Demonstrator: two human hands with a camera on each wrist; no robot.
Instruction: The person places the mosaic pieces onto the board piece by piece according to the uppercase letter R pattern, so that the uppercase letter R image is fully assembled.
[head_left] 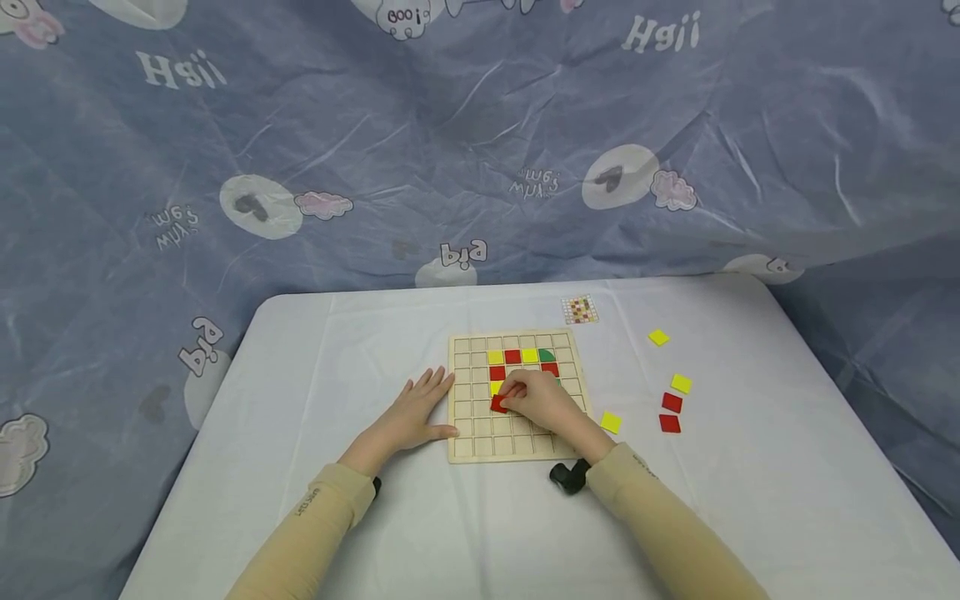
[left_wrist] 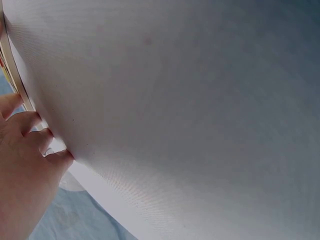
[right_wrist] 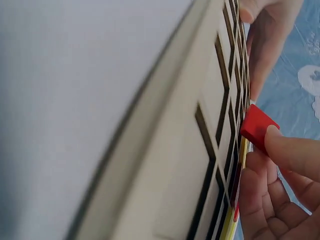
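Note:
A wooden grid board (head_left: 468,446) lies on the white table (head_left: 315,358); yellow, red and green tiles fill some upper cells. My right hand (head_left: 542,400) is over the board's middle and pinches a red tile (head_left: 499,404), tilted on edge against a cell. In the right wrist view the red tile (right_wrist: 257,127) sits under a fingertip (right_wrist: 285,147) against the board (right_wrist: 200,165). My left hand (head_left: 415,412) lies flat on the table, fingers straight, touching the board's left edge. The left wrist view shows that hand (left_wrist: 25,170) on the cloth beside the board's edge (left_wrist: 12,70).
Loose tiles lie right of the board: a yellow one (head_left: 611,422) close by, two red (head_left: 671,412) and two yellow (head_left: 681,383) further out. A small pattern card (head_left: 580,310) lies behind the board. A patterned blue sheet (head_left: 480,133) hangs behind the table.

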